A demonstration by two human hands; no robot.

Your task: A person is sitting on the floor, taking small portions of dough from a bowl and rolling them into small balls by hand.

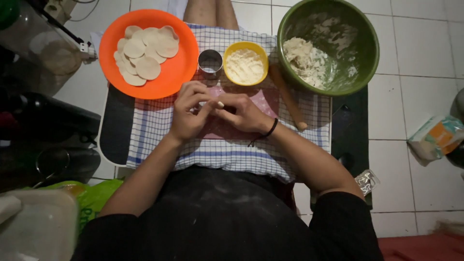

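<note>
Left hand (189,112) and right hand (243,113) pinched together on a small dough piece (218,104), over checked cloth (154,130), metal ring cutter (210,61) just beyond, yellow flour bowl (245,63) beside cutter, orange plate (174,72) of dough rounds (145,53) left of cutter, green bowl (360,48) and rolling pin (288,99) right of it.
</note>
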